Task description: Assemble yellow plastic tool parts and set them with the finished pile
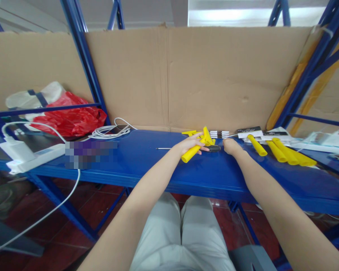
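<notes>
My left hand is closed around a yellow tapered tube-like handle, whose wide end points toward me. Other yellow plastic parts rise just beyond the fingers; whether they join the handle I cannot tell. Under that hand lies a screwdriver, its black grip to the right and its thin metal shaft to the left. My right hand is curled shut beside the screwdriver's grip, and its fingers face away, so anything in them is hidden. Behind the hands sits a small stack of white-and-dark strips.
Several yellow handles and black-and-white packets lie to the right on the blue shelf. Leftward are a coiled white cable, a power strip and a red plastic bag. Cardboard walls the back.
</notes>
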### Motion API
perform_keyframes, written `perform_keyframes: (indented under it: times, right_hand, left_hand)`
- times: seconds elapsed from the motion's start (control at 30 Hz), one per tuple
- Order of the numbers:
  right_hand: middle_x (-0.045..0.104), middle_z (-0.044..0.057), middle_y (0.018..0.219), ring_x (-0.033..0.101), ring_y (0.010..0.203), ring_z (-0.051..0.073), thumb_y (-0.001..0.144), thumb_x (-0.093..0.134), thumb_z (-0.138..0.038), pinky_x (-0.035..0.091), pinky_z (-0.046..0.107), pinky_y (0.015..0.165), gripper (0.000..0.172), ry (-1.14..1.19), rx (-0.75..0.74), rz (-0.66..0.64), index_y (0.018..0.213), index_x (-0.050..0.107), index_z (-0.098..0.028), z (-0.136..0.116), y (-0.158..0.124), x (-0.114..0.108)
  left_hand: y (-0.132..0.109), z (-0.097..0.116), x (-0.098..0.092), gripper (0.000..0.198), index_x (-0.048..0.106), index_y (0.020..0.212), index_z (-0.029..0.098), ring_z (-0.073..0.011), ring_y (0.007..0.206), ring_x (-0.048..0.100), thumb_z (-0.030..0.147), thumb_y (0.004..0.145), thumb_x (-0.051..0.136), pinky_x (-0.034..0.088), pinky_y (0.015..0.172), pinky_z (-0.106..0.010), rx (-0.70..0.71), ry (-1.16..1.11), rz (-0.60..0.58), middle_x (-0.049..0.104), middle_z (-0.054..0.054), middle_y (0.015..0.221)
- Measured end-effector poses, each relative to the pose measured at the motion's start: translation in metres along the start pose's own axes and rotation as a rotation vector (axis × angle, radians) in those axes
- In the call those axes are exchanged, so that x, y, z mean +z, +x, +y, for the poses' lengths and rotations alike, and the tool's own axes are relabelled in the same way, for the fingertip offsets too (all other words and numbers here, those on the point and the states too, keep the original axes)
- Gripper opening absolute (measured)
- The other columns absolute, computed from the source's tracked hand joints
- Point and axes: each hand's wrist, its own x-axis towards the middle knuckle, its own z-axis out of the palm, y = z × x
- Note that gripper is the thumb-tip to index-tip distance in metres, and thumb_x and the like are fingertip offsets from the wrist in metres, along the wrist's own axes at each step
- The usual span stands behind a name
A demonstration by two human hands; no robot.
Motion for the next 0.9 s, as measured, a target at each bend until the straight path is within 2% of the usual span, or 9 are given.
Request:
perform_keyframes:
  times: [0.37, 0.53, 0.63, 0.8, 0.9]
  right_hand:
    - [0.072, 0.019, 0.103, 0.068, 0.101, 0.027, 0.080, 0.054, -0.003, 0.050, 0.030, 0.084, 0.031, 0.063, 0.021, -0.005, 0.103, 0.073, -0.012, 0.010, 0.006, 0.005]
    - [0.073, 0.016, 0.098, 0.069, 0.099, 0.025, 0.076, 0.055, 0.000, 0.050, 0.027, 0.082, 0.028, 0.093, 0.012, -0.019, 0.091, 0.075, -0.013, 0.011, 0.007, 0.005]
    - [0.073, 0.016, 0.098, 0.069, 0.099, 0.025, 0.075, 0.054, 0.001, 0.049, 0.027, 0.081, 0.029, 0.107, 0.013, -0.016, 0.092, 0.074, -0.012, 0.011, 0.006, 0.004]
    - [0.072, 0.015, 0.098, 0.068, 0.097, 0.024, 0.076, 0.055, 0.002, 0.049, 0.027, 0.081, 0.033, 0.147, 0.017, 0.028, 0.100, 0.071, -0.013, 0.010, 0.004, 0.003]
    - [0.072, 0.013, 0.096, 0.067, 0.094, 0.022, 0.079, 0.053, -0.002, 0.049, 0.028, 0.083, 0.028, 0.294, 0.040, 0.133, 0.100, 0.068, -0.015, 0.008, 0.005, 0.002]
  left_hand:
    - [0.004, -0.004, -0.003, 0.085, 0.033, 0.150, 0.031, -0.0193, 0.077, 0.075, -0.004, 0.077, 0.059, 0.047, 0.045, -0.016, 0.018, 0.017, 0.037, 0.048, -0.019, 0.148]
    - [0.007, -0.007, -0.004, 0.084, 0.035, 0.149, 0.032, -0.0185, 0.077, 0.074, -0.004, 0.077, 0.059, 0.048, 0.045, -0.016, 0.025, 0.014, 0.069, 0.049, -0.017, 0.147]
    - [0.008, -0.008, -0.004, 0.082, 0.036, 0.148, 0.030, -0.0177, 0.075, 0.074, -0.004, 0.077, 0.058, 0.048, 0.045, -0.016, 0.023, 0.015, 0.072, 0.051, -0.017, 0.144]
    - [0.006, -0.006, -0.002, 0.078, 0.037, 0.146, 0.027, -0.0147, 0.069, 0.073, -0.006, 0.077, 0.054, 0.048, 0.045, -0.016, 0.025, 0.024, 0.077, 0.056, -0.016, 0.139]
    - [0.004, -0.005, 0.000, 0.077, 0.038, 0.145, 0.026, -0.0136, 0.066, 0.072, -0.007, 0.077, 0.053, 0.048, 0.045, -0.016, 0.031, 0.017, 0.084, 0.057, -0.016, 0.137]
